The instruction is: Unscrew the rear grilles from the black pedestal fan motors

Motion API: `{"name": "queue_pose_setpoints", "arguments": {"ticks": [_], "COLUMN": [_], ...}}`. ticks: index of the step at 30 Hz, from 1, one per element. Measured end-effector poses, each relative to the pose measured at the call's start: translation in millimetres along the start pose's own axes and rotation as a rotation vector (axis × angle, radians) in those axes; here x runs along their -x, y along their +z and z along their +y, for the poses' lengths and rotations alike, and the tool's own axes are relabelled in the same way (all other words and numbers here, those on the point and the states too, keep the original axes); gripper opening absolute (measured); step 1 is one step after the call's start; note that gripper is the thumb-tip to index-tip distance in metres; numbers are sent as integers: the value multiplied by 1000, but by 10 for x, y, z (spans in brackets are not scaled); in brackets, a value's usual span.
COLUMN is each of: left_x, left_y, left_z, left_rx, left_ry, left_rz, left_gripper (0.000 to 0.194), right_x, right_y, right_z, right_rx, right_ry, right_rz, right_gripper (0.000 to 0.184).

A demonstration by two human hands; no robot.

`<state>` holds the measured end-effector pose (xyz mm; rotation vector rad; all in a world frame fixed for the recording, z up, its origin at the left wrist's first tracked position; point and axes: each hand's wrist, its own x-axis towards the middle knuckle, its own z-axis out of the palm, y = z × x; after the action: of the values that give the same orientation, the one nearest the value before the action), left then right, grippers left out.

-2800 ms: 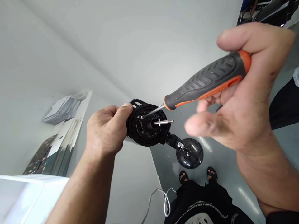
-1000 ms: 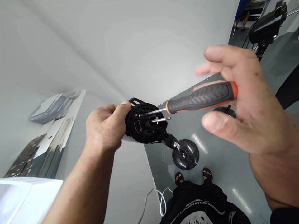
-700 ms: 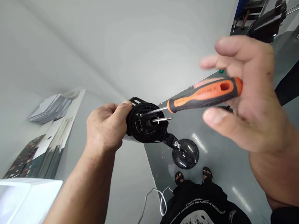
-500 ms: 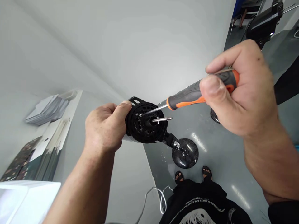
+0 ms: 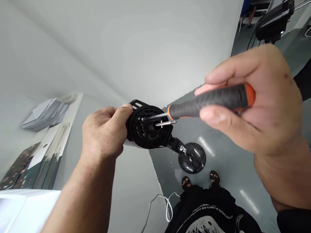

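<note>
My left hand (image 5: pixel 104 131) grips the left edge of a standing fan's black motor head (image 5: pixel 148 139), thumb on top of its rim. A threaded metal shaft (image 5: pixel 168 123) with a small cross pin juts from the hub toward the right. In my right hand (image 5: pixel 272 97) is a screwdriver (image 5: pixel 218 98) with a grey and orange handle, held between thumb and fingers. Its blade reaches in beside the shaft, the tip at a small screw (image 5: pixel 143 119) on the motor's face. Below, the fan's stand ends in a round glossy black base (image 5: pixel 191 166) on the floor.
White wall surfaces rise ahead. Stacked papers (image 5: pixel 45 113) and folders (image 5: pixel 50 165) fill a shelf at left, above a white box (image 5: pixel 26 207). A white cable (image 5: pixel 157 196) loops near my black shirt. Another black device (image 5: pixel 274 24) and a person's leg (image 5: pixel 252 16) are at upper right.
The screwdriver handle has rolled, now showing mostly its grey side, and my right-hand fingers have opened up along it. The motor head and left hand appear slightly farther left.
</note>
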<state>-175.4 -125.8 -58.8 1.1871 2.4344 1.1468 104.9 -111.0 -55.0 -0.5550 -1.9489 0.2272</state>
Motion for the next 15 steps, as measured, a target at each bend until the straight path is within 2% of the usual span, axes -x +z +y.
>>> {"name": "queue_pose_setpoints", "arguments": {"ticks": [1,3,4,6,7,8,9,10,12,15], "left_x": [-2,-8,-11,-15,-17,-19,-21,-24,-30,-28], "left_y": [4,13,17,21,20,18,16,14,11,11], "left_z": [-1,-4,-5,-9,-13,-19,-25,-33,-45,-45], "left_rx": [4,16,26,41,44,42,37,34,35,60], "left_ry": [5,-2,-8,-18,-13,-5,0,0,-14,-28], "left_rz": [1,-3,-4,2,8,14,14,9,1,3], "left_gripper": [37,37,37,36,36,35,35,35,35,35], "right_x": [2,11,15,20,20,19,18,18,22,22], "right_y": [2,-2,-8,-13,-9,0,12,24,41,57], "right_z": [-8,-13,-10,10,24,40,54,64,65,34], "right_rx": [55,86,58,-28,-56,-57,-40,-31,-51,-129], "right_ry": [66,170,166,55,3,-9,21,69,151,115], "right_rz": [32,-6,-56,-130,-114,-58,8,50,52,-39], "right_gripper": [23,28,32,45,44,35,22,20,27,50]}}
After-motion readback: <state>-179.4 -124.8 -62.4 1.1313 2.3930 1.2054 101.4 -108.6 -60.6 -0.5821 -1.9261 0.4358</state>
